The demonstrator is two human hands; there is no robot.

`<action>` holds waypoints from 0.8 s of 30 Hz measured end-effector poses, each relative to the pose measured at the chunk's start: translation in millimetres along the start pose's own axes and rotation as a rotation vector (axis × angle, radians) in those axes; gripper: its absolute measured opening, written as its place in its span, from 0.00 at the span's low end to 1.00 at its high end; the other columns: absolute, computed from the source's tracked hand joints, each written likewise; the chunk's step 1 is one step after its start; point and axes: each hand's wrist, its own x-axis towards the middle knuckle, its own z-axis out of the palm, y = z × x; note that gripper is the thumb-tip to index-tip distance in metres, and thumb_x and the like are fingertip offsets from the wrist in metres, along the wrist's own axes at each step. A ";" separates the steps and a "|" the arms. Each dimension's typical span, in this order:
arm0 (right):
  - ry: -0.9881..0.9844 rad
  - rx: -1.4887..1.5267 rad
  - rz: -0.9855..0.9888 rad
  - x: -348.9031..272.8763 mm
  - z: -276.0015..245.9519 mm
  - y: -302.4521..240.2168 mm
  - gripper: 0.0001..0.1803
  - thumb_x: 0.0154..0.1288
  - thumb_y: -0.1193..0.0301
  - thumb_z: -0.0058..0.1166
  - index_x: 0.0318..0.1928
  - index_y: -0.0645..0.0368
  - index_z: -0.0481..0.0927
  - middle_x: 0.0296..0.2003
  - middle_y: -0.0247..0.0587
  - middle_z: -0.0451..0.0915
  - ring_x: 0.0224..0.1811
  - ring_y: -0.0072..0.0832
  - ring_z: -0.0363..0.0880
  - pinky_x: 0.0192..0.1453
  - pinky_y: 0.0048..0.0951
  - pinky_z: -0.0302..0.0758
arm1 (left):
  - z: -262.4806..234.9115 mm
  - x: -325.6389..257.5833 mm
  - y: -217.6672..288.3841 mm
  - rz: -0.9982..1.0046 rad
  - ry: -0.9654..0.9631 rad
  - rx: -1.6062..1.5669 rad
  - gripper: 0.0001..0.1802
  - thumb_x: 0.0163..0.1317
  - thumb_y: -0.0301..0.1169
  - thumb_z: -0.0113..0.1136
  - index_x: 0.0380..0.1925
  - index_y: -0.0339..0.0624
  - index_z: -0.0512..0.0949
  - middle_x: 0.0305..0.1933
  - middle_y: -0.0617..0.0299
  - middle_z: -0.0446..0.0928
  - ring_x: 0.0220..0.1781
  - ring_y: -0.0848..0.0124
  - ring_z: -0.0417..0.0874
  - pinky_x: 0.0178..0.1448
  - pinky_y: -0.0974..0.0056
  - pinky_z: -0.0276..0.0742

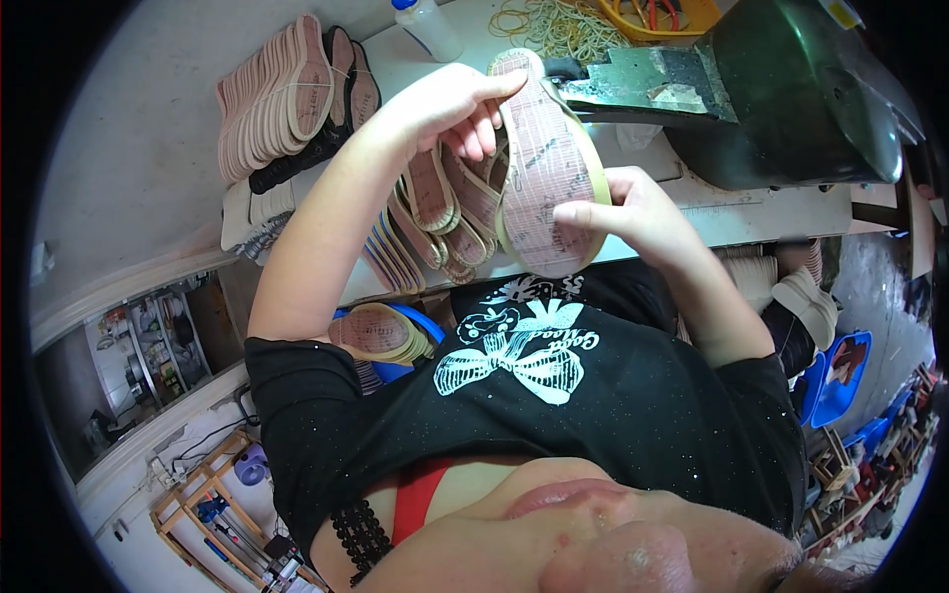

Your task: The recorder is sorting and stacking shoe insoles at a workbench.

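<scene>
A long shoe insole (554,188), pinkish with a printed grid and a yellowish rim, is held up between my hands. The thumb of my left hand (450,107) lies on its narrow far end, with the other fingers curled at its left edge. My right hand (633,219) grips the broad near end at the right edge, thumb on the printed face and fingers behind. Touching or just beside the far end is the arm of a dark green machine (643,84); I cannot tell which. Several more insoles (435,198) lie below my left hand.
Stacked pale insoles (277,104) stand at the far left, near a white bottle with a blue cap (428,30). Rubber bands (563,28) lie beside a yellow basket (682,18). More insoles (381,334) sit in a blue container at my left; a blue chair (838,381) stands to the right.
</scene>
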 end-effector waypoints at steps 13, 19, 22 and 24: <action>0.284 0.077 -0.244 54.8 -0.9 18.2 0.12 0.61 0.70 0.57 0.34 0.70 0.81 0.29 0.36 0.81 0.28 0.16 0.76 0.32 0.20 0.73 | -41.5 63.4 -44.2 0.140 0.453 0.265 0.50 0.51 0.69 0.53 0.43 0.20 0.74 0.28 0.47 0.78 0.31 0.66 0.81 0.35 0.65 0.76; 0.263 0.217 -0.364 69.2 6.6 13.2 0.14 0.61 0.67 0.58 0.35 0.69 0.81 0.29 0.36 0.81 0.27 0.16 0.76 0.32 0.20 0.73 | 11.8 21.5 -34.0 0.382 0.015 -0.349 0.30 0.57 0.38 0.64 0.52 0.27 0.67 0.50 0.52 0.74 0.50 0.71 0.78 0.54 0.68 0.75; 0.248 0.218 -0.337 64.4 10.3 21.1 0.15 0.61 0.66 0.58 0.38 0.69 0.81 0.30 0.37 0.81 0.28 0.17 0.77 0.33 0.21 0.74 | 20.1 21.2 -35.9 0.437 -0.004 -0.499 0.25 0.56 0.32 0.65 0.50 0.29 0.69 0.47 0.54 0.76 0.46 0.72 0.79 0.52 0.67 0.76; 0.239 0.226 -0.322 51.8 25.7 25.4 0.16 0.60 0.64 0.60 0.39 0.67 0.80 0.31 0.37 0.81 0.29 0.18 0.79 0.32 0.20 0.76 | 20.4 24.0 -36.3 0.386 0.141 -0.469 0.31 0.50 0.35 0.70 0.49 0.28 0.70 0.45 0.53 0.77 0.46 0.69 0.80 0.51 0.67 0.75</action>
